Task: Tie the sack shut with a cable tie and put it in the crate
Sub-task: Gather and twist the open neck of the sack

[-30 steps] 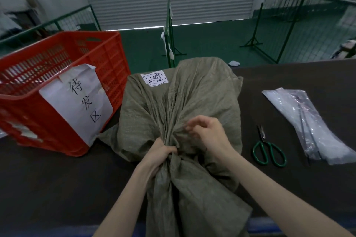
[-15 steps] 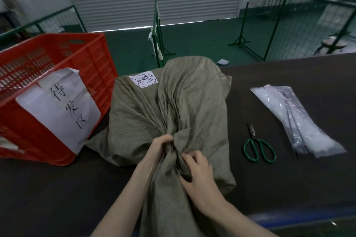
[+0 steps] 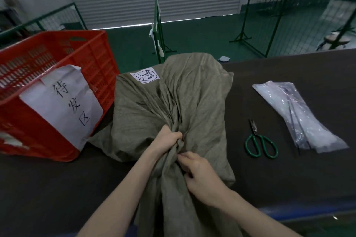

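Observation:
A grey-green woven sack [image 3: 185, 102] with a white label lies on the dark table, its mouth gathered toward me. My left hand [image 3: 167, 138] is clenched around the bunched neck. Just below it, my right hand [image 3: 200, 175] pinches the same gathered cloth from the right side. The loose end of the sack hangs down over the table's near edge. A red plastic crate [image 3: 57, 75] with a white paper sign stands to the left of the sack. Black cable ties lie in a clear plastic bag [image 3: 300, 117] at the right.
Green-handled scissors [image 3: 261, 143] lie on the table [image 3: 289, 175] between the sack and the plastic bag. Green metal fence panels [image 3: 159, 29] stand on the green floor beyond the table, before a closed roller door.
My right hand has come down from the top of the gathered cloth to grip the neck below my left hand. My left hand has kept its hold. The view shifted slightly.

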A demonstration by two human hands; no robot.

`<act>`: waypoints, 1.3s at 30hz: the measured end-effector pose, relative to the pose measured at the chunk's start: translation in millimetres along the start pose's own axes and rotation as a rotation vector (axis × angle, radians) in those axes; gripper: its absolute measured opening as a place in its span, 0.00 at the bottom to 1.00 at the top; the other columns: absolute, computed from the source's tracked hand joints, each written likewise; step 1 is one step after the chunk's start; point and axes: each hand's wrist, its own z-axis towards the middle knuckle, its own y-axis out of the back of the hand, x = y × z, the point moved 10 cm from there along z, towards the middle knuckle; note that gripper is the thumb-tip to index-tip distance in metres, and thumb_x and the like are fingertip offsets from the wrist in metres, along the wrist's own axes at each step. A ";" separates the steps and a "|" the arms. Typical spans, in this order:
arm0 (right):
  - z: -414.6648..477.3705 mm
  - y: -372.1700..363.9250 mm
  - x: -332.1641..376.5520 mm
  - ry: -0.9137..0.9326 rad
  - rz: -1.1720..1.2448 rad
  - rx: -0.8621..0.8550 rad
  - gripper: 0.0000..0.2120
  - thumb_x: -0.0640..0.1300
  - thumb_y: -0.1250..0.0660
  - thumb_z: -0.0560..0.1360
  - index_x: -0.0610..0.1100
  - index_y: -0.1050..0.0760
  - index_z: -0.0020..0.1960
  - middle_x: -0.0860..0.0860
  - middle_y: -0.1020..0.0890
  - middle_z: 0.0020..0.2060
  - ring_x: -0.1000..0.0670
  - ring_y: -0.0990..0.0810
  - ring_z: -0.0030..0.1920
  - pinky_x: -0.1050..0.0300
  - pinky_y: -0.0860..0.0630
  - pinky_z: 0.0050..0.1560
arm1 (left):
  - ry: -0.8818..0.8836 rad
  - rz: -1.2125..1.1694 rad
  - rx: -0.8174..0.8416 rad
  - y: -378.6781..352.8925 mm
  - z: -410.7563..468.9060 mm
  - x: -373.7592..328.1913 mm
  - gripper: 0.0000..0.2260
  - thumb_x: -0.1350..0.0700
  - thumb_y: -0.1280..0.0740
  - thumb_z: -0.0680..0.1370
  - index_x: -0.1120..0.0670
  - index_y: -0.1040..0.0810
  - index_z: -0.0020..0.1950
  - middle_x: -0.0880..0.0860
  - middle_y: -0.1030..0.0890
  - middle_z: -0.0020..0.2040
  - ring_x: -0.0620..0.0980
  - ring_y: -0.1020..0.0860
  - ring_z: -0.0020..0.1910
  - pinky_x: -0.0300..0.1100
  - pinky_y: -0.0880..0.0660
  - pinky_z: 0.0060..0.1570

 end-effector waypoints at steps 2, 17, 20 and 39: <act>-4.4 19.6 -16.1 -0.082 0.103 -0.131 0.17 0.37 0.36 0.73 0.47 0.21 0.60 0.55 0.20 0.54 0.58 0.24 0.55 0.69 0.31 0.58 | -0.021 -0.016 -0.043 -1.5 0.0 0.2 0.18 0.69 0.38 0.68 0.66 0.21 0.57 0.56 0.19 0.54 0.50 0.22 0.58 0.36 0.28 0.57; -21.6 3.6 -127.0 -0.785 1.113 -0.206 0.26 0.43 0.26 0.70 0.46 0.28 0.66 0.47 0.19 0.59 0.47 0.19 0.56 0.52 0.23 0.53 | 0.152 -0.475 -0.140 -9.4 -1.0 31.2 0.20 0.69 0.37 0.70 0.65 0.26 0.63 0.59 0.20 0.59 0.57 0.22 0.58 0.47 0.27 0.59; -0.1 16.7 -115.3 -0.695 1.228 -0.362 0.24 0.34 0.28 0.70 0.43 0.30 0.63 0.45 0.19 0.56 0.46 0.18 0.55 0.52 0.22 0.53 | 0.150 -0.538 -0.048 -16.1 -10.3 33.6 0.25 0.61 0.28 0.68 0.60 0.25 0.65 0.56 0.18 0.58 0.54 0.20 0.57 0.49 0.27 0.63; -4.0 1.0 -64.8 -0.407 0.622 -0.094 0.17 0.36 0.36 0.67 0.51 0.32 0.51 0.49 0.19 0.57 0.54 0.22 0.59 0.58 0.26 0.59 | 0.266 -0.315 -0.152 -19.8 -11.6 36.7 0.22 0.64 0.27 0.70 0.66 0.27 0.63 0.60 0.20 0.57 0.53 0.21 0.51 0.39 0.26 0.46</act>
